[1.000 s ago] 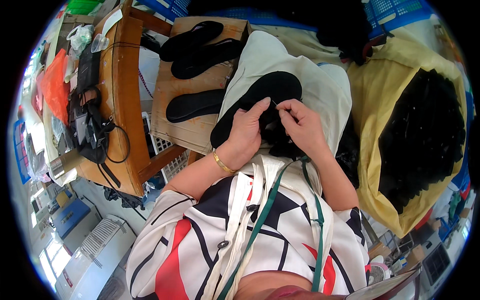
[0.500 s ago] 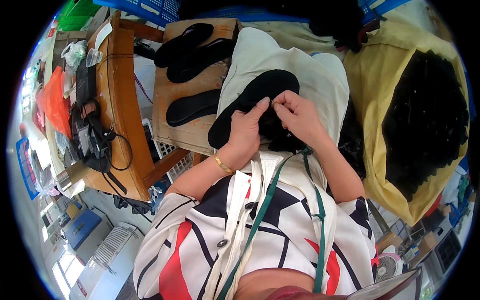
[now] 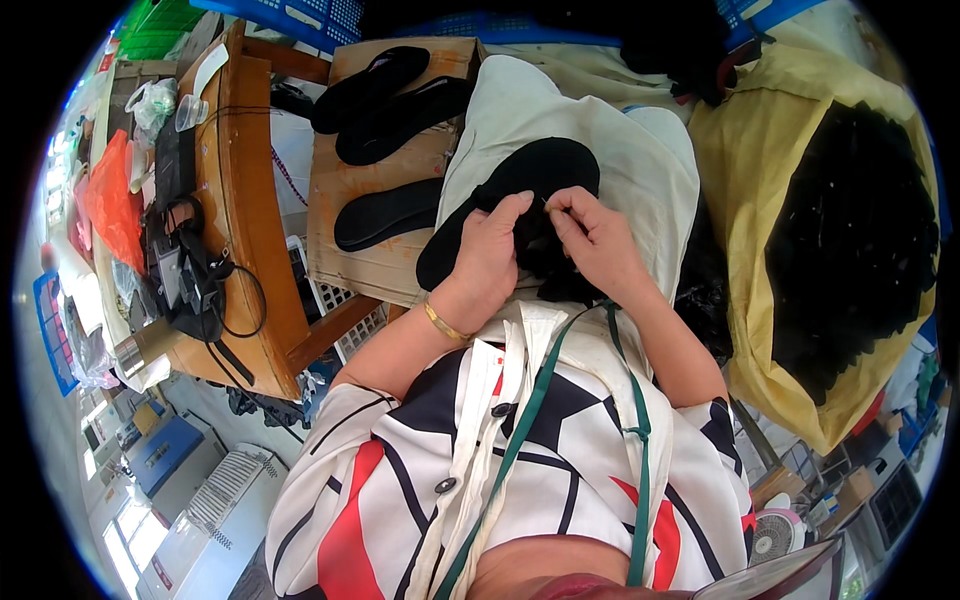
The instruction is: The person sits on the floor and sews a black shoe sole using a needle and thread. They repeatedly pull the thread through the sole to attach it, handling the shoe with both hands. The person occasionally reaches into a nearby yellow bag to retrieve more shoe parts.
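Observation:
A black sole-shaped piece (image 3: 555,165), flat like an insole, lies slantwise across the pale cloth (image 3: 640,165) over my lap. My left hand (image 3: 482,260) grips its near edge, thumb on top and the other fingers mostly hidden. Just to the right, my right hand (image 3: 600,240) is closed in a pinch close to the left thumb tip. A thin, light speck shows at its fingertips, too small to name. Dark material bunches below and between both hands.
On the cardboard (image 3: 400,190) at left rest several more black sole-shaped pieces (image 3: 388,213). Beside it stands a wooden table (image 3: 245,200) holding bags and cords. At right, a yellow sack (image 3: 745,150) gapes around black pieces. Blue baskets (image 3: 320,22) line the far side.
My right hand has shifted slightly down and right, opening a small gap to the left thumb. The left hand and the black piece have barely moved.

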`<state>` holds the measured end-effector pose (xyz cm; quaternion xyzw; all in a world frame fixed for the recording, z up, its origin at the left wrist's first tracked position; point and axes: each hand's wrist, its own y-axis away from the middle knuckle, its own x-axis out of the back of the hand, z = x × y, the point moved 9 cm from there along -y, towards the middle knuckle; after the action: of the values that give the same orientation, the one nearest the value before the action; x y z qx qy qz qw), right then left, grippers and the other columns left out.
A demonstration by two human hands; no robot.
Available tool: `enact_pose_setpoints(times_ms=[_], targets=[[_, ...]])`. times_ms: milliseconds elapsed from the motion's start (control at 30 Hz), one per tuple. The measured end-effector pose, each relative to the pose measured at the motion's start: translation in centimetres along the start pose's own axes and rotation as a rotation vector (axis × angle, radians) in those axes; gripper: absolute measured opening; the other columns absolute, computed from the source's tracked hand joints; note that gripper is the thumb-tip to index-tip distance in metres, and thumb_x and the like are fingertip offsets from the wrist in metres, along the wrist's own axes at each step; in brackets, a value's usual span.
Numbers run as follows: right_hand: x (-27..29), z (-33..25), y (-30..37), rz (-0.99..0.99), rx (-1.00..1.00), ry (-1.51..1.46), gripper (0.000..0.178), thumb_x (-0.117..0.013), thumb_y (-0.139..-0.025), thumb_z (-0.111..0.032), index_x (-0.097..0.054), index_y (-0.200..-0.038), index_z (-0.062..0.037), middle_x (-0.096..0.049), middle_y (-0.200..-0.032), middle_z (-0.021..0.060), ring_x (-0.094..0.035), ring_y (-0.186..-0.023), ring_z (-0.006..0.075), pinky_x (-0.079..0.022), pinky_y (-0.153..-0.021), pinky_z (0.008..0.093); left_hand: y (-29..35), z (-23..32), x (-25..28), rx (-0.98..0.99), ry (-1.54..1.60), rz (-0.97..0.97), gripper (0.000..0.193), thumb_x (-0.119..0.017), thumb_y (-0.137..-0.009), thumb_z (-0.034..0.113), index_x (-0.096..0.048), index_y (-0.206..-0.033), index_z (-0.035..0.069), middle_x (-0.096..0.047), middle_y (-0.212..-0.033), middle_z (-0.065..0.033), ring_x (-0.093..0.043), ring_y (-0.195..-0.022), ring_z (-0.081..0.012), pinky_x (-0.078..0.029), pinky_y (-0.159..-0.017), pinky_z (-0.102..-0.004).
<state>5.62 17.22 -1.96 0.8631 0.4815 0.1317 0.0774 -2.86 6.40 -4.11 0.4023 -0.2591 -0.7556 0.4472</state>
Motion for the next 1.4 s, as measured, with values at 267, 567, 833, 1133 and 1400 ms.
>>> enact_pose_setpoints(times_ms=[267, 567, 833, 1133, 1400], targets=[[-0.5, -0.2, -0.3, 0.066, -0.145, -0.021, 0.012, -0.057, -0.095, -0.009, -0.050, -0.104, -0.0038, -0.062, -0.074, 0.0111, -0.061, -0.062, 0.0178, -0.049, -0.058, 0.0335, -0.7, -1.2, 0.2, -0.022, -0.048, -0.136, 0.014, -0.071, -0.088, 0.018, -0.068, -0.094, 0.006, -0.068, -0.093, -0.0004, -0.063, -0.082, -0.0096, -0.047, -0.070, -0.0257], [1.5, -3.0, -1.3, 0.038, 0.065, 0.358, 0.011, -0.061, -0.091, -0.012, -0.055, -0.095, -0.0039, -0.063, -0.082, 0.0110, -0.061, -0.064, 0.0271, -0.050, -0.062, 0.0359, 0.1, -1.4, -0.4, -0.205, -0.245, -0.238, 0.007, -0.067, -0.092, 0.013, -0.068, -0.094, 0.006, -0.066, -0.087, 0.0021, -0.058, -0.079, -0.0059, -0.046, -0.069, -0.0245], [1.9, -3.7, 0.3, 0.170, 0.264, 0.274, 0.010, -0.068, -0.086, -0.010, -0.060, -0.090, -0.0060, -0.062, -0.085, 0.0092, -0.062, -0.072, 0.0249, -0.048, -0.063, 0.0358, 0.6, -0.2, -1.4, -0.516, -0.887, -0.276, 0.017, -0.072, -0.085, 0.015, -0.067, -0.083, -0.001, -0.065, -0.070, -0.0095, -0.054, -0.063, -0.0108, -0.045, -0.060, -0.0305], [5.6, -3.9, 1.4, 0.069, -0.049, -0.654, 0.015, -0.052, -0.102, -0.021, -0.052, -0.097, -0.0074, -0.061, -0.073, 0.0041, -0.059, -0.055, 0.0109, -0.044, -0.049, 0.0209, 0.9, 6.2, -11.4, -0.789, -1.481, -0.752, 0.020, -0.075, -0.079, 0.018, -0.067, -0.082, 0.000, -0.063, -0.075, -0.0196, -0.061, -0.072, -0.0378, -0.048, -0.064, -0.0407], [18.9, 4.5, 6.3, 0.538, 0.128, -1.333, 0.013, -0.054, -0.100, -0.014, -0.052, -0.089, -0.0081, -0.044, -0.067, -0.0016, -0.045, -0.058, 0.0117, -0.052, -0.066, 0.0304, -2.5, -0.1, -12.0, -0.564, -1.751, -0.973, 0.029, -0.074, -0.084, 0.021, -0.066, -0.102, 0.001, -0.064, -0.094, -0.0162, -0.062, -0.092, -0.0316, -0.048, -0.080, -0.0366]])
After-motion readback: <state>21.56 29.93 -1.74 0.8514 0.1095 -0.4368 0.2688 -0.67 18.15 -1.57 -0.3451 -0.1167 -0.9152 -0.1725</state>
